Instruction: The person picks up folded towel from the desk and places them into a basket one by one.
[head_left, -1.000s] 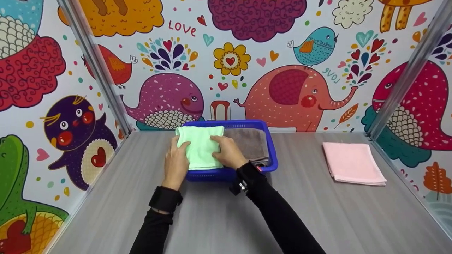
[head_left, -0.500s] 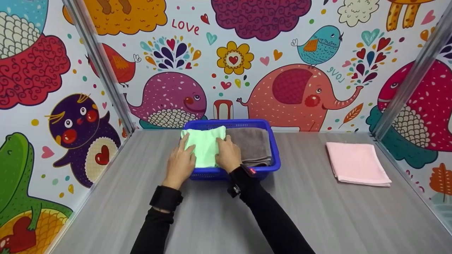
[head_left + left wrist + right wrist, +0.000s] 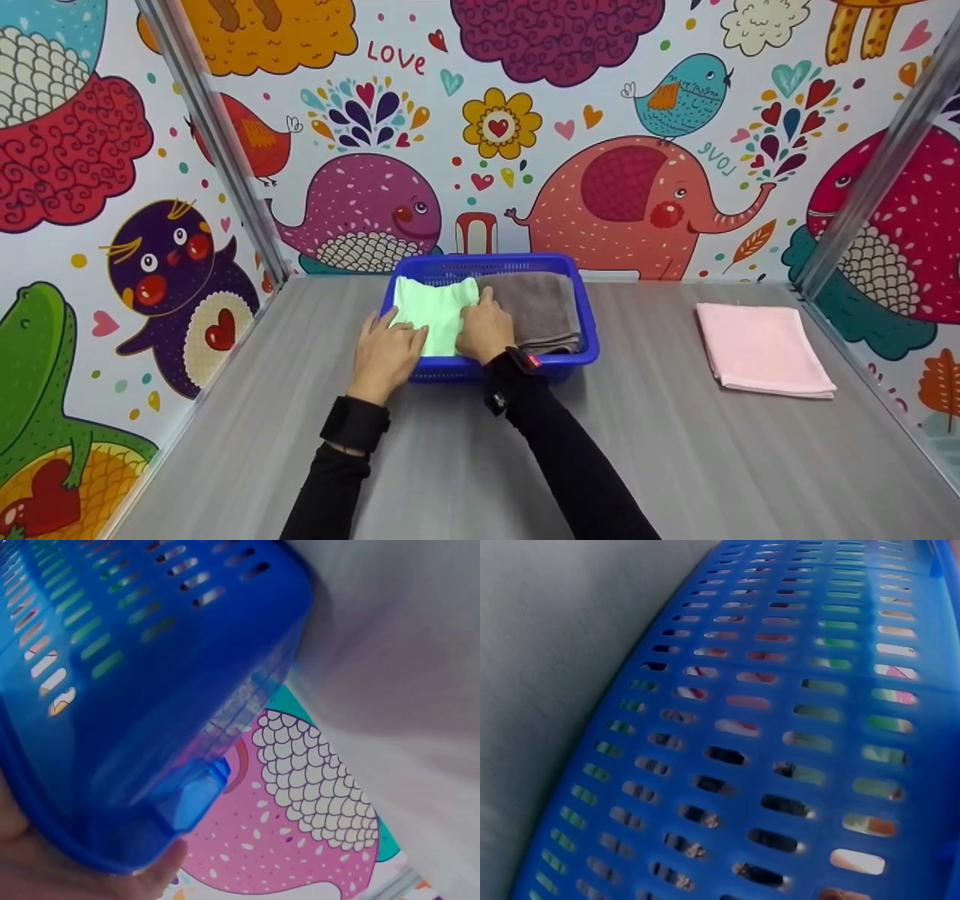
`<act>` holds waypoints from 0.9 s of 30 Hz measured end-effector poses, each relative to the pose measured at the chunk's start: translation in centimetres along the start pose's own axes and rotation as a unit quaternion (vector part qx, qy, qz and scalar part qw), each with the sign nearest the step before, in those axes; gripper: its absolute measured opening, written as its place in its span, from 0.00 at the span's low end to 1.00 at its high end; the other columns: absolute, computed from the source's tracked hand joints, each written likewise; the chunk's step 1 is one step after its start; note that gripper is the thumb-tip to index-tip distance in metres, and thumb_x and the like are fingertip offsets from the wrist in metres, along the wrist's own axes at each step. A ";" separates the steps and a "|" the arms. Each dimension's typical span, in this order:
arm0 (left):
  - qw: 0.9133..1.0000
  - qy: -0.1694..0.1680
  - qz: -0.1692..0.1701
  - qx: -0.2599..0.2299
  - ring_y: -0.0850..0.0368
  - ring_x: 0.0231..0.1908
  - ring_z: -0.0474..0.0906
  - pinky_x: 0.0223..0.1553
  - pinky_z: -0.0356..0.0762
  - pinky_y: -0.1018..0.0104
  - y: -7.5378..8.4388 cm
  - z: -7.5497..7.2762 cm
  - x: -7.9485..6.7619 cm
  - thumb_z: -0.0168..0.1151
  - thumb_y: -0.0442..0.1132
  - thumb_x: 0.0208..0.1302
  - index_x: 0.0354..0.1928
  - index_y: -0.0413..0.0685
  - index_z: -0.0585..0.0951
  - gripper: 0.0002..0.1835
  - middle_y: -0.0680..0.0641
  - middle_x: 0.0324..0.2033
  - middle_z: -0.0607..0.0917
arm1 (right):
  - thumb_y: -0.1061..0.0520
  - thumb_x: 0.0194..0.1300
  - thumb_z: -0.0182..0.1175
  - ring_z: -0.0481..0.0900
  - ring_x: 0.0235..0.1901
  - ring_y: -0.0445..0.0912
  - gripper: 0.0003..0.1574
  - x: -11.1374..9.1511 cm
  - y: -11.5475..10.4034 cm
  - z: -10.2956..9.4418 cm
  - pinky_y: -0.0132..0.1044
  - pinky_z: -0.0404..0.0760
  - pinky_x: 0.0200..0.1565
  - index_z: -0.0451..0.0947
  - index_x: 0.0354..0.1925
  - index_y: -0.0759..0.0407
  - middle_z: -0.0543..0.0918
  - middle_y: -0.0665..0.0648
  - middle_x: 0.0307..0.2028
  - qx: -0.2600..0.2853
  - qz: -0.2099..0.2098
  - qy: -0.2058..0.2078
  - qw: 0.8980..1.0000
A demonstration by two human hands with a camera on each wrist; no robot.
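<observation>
In the head view, a folded light green towel (image 3: 433, 304) lies in the left half of a blue plastic basket (image 3: 589, 330), beside a folded brown towel (image 3: 536, 304). My left hand (image 3: 384, 356) rests over the basket's front left corner, some fingers on the rim and others touching the green towel. My right hand (image 3: 486, 328) holds the green towel's right edge, its thumb over the cloth and a finger reaching into the seam between both towels. The left wrist view catches fingers (image 3: 161, 874) by the basket's rim; the right wrist view shows mostly the slotted basket wall (image 3: 780, 727).
A folded pink towel (image 3: 763, 349) lies on the grey table (image 3: 645, 435), right of the basket. Behind stands a wall printed with cartoon animals (image 3: 611, 202). Metal posts (image 3: 217, 142) mark the corners of the booth.
Both hands have lowered the green towel from above the basket down into it. My left hand has slid back toward the front left rim. The view has shifted slightly.
</observation>
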State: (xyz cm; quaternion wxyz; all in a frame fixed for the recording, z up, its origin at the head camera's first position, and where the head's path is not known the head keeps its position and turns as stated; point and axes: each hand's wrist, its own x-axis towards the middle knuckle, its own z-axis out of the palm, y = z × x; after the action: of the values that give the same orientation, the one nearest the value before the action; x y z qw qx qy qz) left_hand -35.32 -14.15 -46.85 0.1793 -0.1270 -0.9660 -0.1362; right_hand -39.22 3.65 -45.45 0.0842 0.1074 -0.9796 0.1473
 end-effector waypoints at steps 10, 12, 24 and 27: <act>1.000 0.009 0.000 -0.012 0.41 0.71 0.70 0.75 0.56 0.37 0.1 0.1 0.1 0.48 0.50 0.81 0.46 0.44 0.90 0.24 0.43 0.52 0.89 | 0.57 0.59 0.66 0.82 0.43 0.57 0.20 -0.5 0.1 -0.2 0.53 0.85 0.46 0.87 0.50 0.61 0.74 0.65 0.51 0.005 -0.008 0.032 0.999; 1.000 0.018 0.000 -0.015 0.41 0.71 0.71 0.75 0.56 0.37 0.0 0.2 0.0 0.49 0.49 0.81 0.45 0.45 0.90 0.22 0.43 0.52 0.90 | 0.58 0.59 0.65 0.82 0.42 0.57 0.23 -0.7 0.2 -0.1 0.53 0.85 0.45 0.86 0.53 0.60 0.75 0.64 0.49 0.022 -0.019 0.047 0.998; 0.999 0.032 -0.006 -0.027 0.40 0.70 0.71 0.73 0.60 0.37 0.0 0.3 0.0 0.51 0.47 0.80 0.44 0.45 0.90 0.20 0.43 0.51 0.89 | 0.59 0.61 0.68 0.82 0.38 0.54 0.25 -1.0 0.7 0.0 0.50 0.84 0.44 0.85 0.57 0.60 0.75 0.62 0.48 0.082 -0.046 0.093 0.991; 0.999 0.030 -0.007 -0.025 0.39 0.70 0.71 0.72 0.61 0.38 0.0 0.3 0.0 0.51 0.47 0.79 0.45 0.45 0.90 0.20 0.42 0.51 0.89 | 0.59 0.61 0.69 0.82 0.38 0.54 0.25 -1.0 0.8 0.1 0.49 0.83 0.44 0.85 0.57 0.60 0.76 0.62 0.48 0.086 -0.047 0.096 0.991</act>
State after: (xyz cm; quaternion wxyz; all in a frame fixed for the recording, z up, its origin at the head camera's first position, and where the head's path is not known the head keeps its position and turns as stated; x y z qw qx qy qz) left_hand -35.41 -14.05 -47.15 0.2036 -0.1206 -0.9574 -0.1654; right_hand -38.41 4.55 -45.92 0.1754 0.1458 -0.9445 0.2365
